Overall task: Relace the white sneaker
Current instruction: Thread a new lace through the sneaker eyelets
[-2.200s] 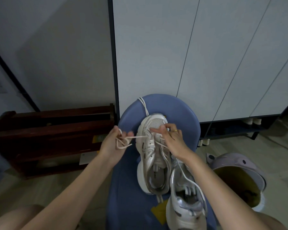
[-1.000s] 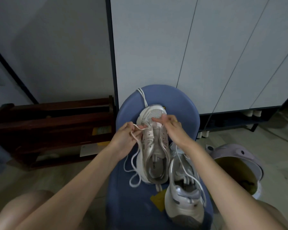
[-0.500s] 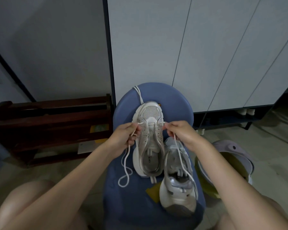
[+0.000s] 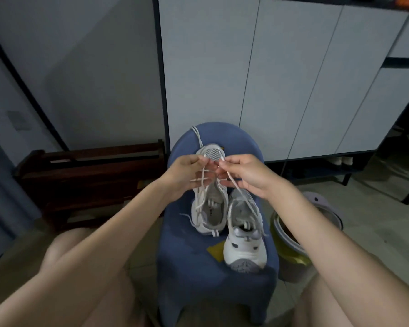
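We have both hands raised over the white sneaker [image 4: 210, 208], which lies on the blue stool [image 4: 194, 263] just below and slightly behind our fingers, toe pointing away from us. Our left hand [image 4: 187, 172] is curled, thumb and forefinger pinching one end of the shoelace [image 4: 202, 179] near its tip; the strand drops from there down to the shoe's eyelets beneath the palm. Our right hand [image 4: 243, 173] mirrors it, pinching the other lace end, which runs down under the wrist toward the tongue. The two pinches sit close together, right in front of the mesh toe (the fingertips almost meet). Below our right wrist rests the second sneaker [image 4: 243, 237], touching the first one's side. Further right of that hand stands a bin [image 4: 291, 253].
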